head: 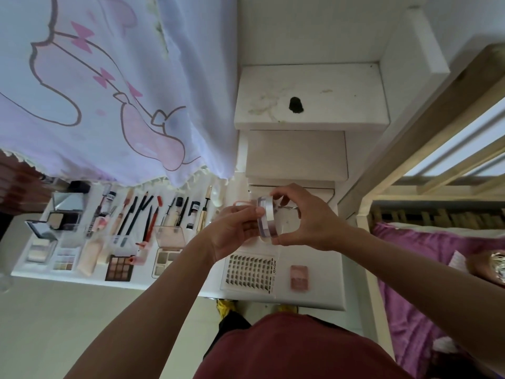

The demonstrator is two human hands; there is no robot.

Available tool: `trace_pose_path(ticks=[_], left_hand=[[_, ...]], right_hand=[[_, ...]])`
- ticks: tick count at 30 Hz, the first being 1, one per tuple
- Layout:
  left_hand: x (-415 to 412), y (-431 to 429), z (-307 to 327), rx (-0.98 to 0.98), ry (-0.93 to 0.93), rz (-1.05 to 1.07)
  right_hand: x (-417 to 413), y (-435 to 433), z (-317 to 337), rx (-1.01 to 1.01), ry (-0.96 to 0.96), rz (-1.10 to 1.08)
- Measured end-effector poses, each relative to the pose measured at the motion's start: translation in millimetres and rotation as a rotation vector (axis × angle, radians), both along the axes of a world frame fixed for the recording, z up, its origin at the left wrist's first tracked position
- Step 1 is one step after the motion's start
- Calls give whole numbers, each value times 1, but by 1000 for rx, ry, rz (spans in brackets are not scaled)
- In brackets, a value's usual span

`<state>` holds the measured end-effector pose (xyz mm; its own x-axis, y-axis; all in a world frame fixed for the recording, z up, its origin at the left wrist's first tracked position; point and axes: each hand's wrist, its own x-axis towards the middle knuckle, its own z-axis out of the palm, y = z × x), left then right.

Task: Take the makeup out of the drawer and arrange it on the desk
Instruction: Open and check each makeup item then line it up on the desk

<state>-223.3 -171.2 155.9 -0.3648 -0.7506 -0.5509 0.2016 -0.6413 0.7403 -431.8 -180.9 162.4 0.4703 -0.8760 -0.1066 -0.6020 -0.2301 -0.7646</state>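
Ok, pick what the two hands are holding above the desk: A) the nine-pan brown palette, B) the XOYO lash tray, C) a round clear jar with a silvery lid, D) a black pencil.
C: the left hand and the right hand both grip the round clear jar from opposite sides.

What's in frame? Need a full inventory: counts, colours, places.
round jar: one, clear with a silvery band, held above the desk
lash tray: one, white with dark lashes, desk front
small compact: one, pink, right of the lash tray
nine-pan palette: one, browns, desk front left
pencils and tubes: a row, count unclear, black, red, beige, desk back
mirrored compacts: several, pale, desk far left
desk: one, white
curtain: one, lilac with pink print, above the desk
bedding: purple, right
left hand: grips the jar
right hand: grips the jar
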Motion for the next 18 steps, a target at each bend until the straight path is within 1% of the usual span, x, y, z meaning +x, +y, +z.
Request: trace_pose_path(ticks=[6,11,15,18], left_hand=[[5,0,-1,11,39,-9],[3,3,-4,9,41,-21],[2,6,-5,7,57,-24],[1,6,-5,6,73,-33]], right_hand=[[0,4,2,110,-15,-23],[0,5,5,38,63,8],[-4,9,4,60,66,-2],[-4,10,7,40,72,-30]])
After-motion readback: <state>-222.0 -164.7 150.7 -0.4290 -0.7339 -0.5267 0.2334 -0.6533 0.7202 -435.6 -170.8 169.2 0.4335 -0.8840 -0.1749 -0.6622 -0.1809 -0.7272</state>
